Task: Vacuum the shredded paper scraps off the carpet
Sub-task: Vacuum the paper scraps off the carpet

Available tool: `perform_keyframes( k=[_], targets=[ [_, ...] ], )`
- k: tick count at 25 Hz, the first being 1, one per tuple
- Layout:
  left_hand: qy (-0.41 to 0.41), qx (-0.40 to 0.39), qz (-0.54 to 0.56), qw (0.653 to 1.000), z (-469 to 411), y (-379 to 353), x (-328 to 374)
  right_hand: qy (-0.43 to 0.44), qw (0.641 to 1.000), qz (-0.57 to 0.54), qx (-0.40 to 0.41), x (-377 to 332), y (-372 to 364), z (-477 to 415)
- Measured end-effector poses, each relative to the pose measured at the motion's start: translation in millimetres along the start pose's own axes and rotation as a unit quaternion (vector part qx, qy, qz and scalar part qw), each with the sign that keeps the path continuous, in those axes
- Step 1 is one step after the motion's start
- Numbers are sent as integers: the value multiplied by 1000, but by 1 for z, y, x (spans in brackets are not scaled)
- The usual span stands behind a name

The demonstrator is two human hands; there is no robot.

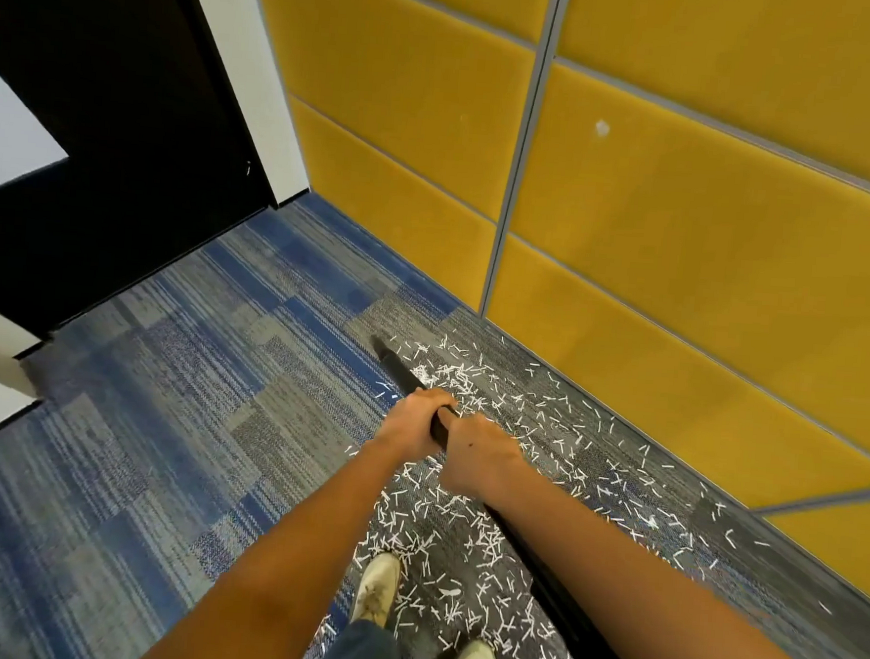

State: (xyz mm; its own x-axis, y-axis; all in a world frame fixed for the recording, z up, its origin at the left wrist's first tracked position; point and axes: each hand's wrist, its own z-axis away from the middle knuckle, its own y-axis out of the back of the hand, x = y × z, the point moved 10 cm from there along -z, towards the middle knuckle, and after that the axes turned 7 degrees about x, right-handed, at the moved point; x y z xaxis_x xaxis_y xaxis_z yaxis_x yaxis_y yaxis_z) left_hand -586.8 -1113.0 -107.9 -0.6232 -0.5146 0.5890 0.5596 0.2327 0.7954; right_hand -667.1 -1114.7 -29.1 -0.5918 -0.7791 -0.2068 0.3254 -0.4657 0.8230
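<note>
White shredded paper scraps strewn thick over grey-and-blue striped carpet, from beside two pale shoes in the near foreground out along the foot of yellow padded wall panels on the right. Long black vacuum tube lying diagonally, near right to far left, its tip at the far-left edge of the litter. Both hands clamped round the tube, close together: left hand ahead, nearer the tip, right hand just behind. Bulk of the scraps right of and nearer than the tip, so probably a pull back and rightward next. Dark door far left.
</note>
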Motion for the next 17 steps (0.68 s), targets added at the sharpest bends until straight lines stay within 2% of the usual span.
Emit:
perform_keyframes(
  k=[4,9,13,17],
  targets=[
    [-7,-51,-11,999,4,-14,9,-42,998,-47,-15,15,-11,4],
    [-28,-26,71,997,21,-43,58,-64,998,-13,12,54,-18,35],
    [30,-7,135,990,42,-68,79,-74,997,13,27,78,-33,53],
    [-7,-15,55,998,45,-76,85,-93,994,-41,28,90,-45,56]
  ],
)
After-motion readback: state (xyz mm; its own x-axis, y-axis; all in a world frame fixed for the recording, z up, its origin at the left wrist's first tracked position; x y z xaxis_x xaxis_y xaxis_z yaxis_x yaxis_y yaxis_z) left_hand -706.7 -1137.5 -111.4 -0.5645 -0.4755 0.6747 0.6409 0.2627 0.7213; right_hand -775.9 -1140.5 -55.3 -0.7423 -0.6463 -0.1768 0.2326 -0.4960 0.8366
